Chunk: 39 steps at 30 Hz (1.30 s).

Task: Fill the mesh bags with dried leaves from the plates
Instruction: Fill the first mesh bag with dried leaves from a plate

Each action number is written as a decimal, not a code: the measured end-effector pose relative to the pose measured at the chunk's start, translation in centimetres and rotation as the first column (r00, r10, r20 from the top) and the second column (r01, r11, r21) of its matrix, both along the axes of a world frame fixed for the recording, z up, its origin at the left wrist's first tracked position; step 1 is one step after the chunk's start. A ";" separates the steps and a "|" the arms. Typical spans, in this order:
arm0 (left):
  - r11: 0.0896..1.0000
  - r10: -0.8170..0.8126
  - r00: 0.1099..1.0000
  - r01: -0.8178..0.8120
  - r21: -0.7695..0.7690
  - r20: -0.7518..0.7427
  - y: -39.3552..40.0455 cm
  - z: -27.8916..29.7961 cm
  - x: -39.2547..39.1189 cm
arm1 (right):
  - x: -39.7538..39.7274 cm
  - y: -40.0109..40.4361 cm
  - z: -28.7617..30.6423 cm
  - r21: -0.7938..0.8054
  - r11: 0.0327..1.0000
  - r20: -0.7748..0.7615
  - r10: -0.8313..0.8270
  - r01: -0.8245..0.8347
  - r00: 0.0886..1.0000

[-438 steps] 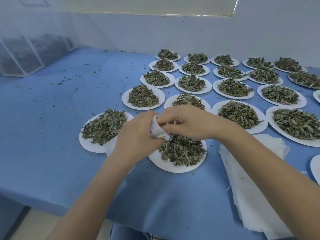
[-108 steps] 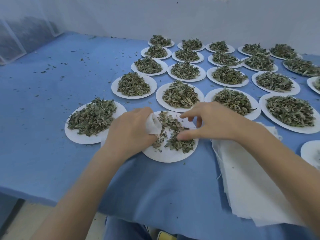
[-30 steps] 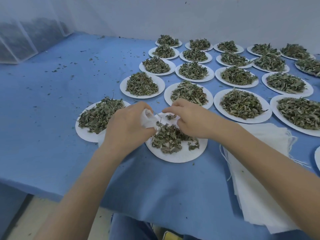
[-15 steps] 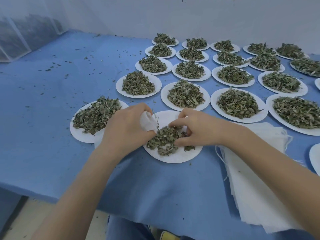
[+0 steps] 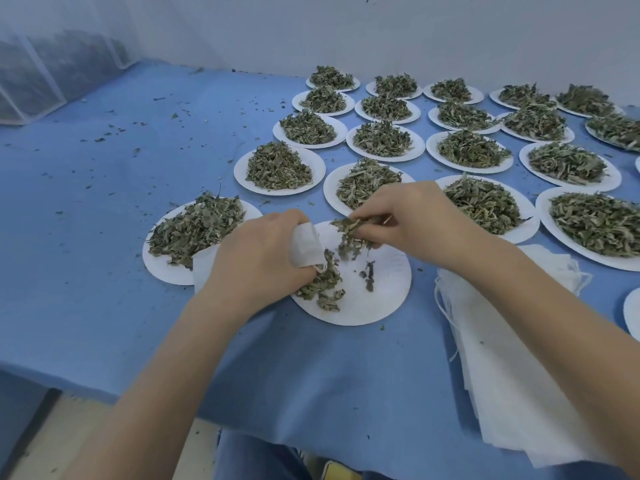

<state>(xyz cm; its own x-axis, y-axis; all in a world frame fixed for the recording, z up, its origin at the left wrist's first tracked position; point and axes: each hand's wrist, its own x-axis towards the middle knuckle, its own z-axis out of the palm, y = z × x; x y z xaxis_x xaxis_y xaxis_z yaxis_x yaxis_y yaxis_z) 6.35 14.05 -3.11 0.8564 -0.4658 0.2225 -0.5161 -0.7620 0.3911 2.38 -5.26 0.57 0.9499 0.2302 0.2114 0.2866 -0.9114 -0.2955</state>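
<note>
Left hand (image 5: 256, 261) gripped mesh bag (image 5: 306, 245); right hand (image 5: 415, 225) pinched dried leaves (image 5: 351, 230) above near plate (image 5: 377, 299). Stacked bags (image 5: 512, 368) right, full plates (image 5: 278, 168) far.

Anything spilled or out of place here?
Yes: dried leaf crumbs lie scattered over the blue tablecloth left of the white paper plates, off any plate. Nothing else stands out.

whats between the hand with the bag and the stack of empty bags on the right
In the head view, the nearly emptied plate lies between the left hand gripping the mesh bag and the stack of bags.
</note>
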 end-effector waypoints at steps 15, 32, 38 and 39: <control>0.983 -0.017 0.995 -0.001 -0.185 -0.096 -1.4 0.4 -0.5 | -0.3 2.2 0.2 0.000 0.984 -0.006 0.181 -0.181 0.984; 0.983 -0.027 0.999 0.022 -0.183 -0.025 -2.3 0.7 -0.6 | 0.1 2.6 -0.7 0.291 0.953 -0.051 0.102 -0.083 0.994; 0.980 -0.010 1.000 0.004 -0.197 -0.029 -1.7 0.6 -0.4 | -0.1 2.0 -0.2 0.409 0.902 -0.032 0.168 -0.140 0.985; 0.982 -0.019 0.999 0.014 -0.187 -0.026 -1.8 0.5 -0.4 | 0.0 2.2 -0.3 0.351 0.924 -0.009 0.164 -0.150 0.986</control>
<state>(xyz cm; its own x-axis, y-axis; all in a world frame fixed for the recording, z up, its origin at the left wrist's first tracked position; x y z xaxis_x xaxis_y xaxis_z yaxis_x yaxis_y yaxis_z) 5.92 12.29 -2.59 0.8559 -0.4325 0.2835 -0.5152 -0.6658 0.5397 2.42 -3.05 0.23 0.9164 0.2953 0.2701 0.4001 -0.6938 -0.5988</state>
